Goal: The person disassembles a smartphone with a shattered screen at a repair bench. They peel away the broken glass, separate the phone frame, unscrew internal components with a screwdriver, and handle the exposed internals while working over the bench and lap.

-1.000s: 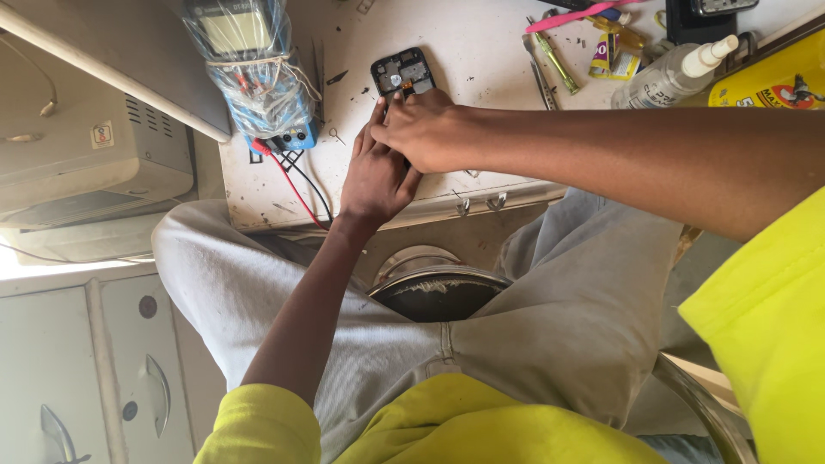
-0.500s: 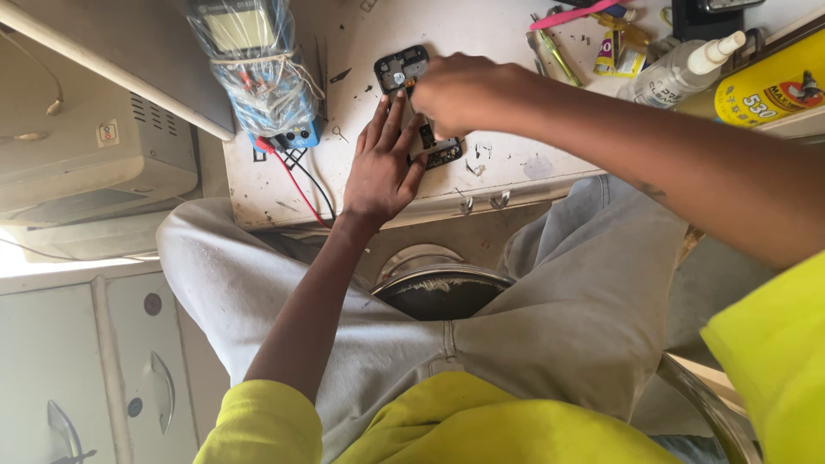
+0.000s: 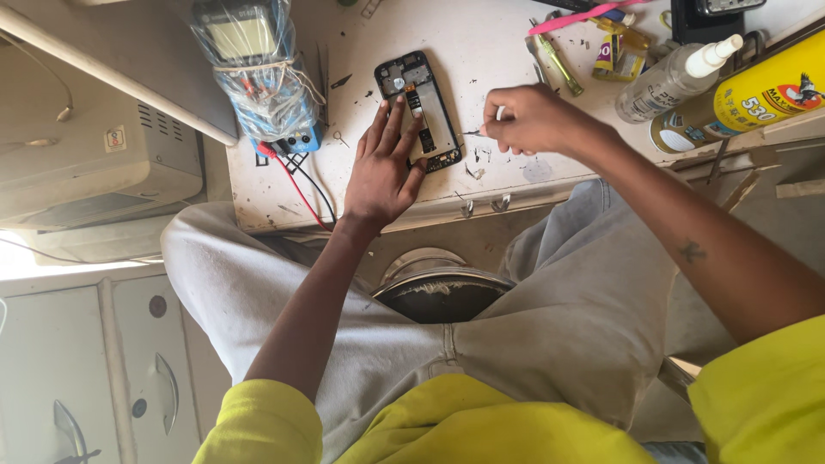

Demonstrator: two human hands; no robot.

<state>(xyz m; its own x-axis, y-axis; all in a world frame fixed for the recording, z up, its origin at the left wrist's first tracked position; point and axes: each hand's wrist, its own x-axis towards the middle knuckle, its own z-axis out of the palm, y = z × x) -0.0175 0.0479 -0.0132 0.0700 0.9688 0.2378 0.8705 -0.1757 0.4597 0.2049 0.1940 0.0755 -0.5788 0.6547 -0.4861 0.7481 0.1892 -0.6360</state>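
Left hand (image 3: 382, 167), fingers spread flat, pinned opened phone (image 3: 418, 110); right hand (image 3: 524, 120) pinched thin tool (image 3: 471, 132) at 3 o'clock. Keep phone pinned, tip steady.

I've only the one view, head cam, worn by the person & looking steeply down past the chest onto lap & bench edge. It faces fwd-down: white worktable (image 3: 481, 34) fills the top of frame, knees & stool (image 3: 443, 292) the middle, yellow sleeves the bottom. Close range, approx arm's reach; left hand (image 3: 382, 167) & right hand (image 3: 524, 120) sit upper centre. No 2nd cam, so no shared area
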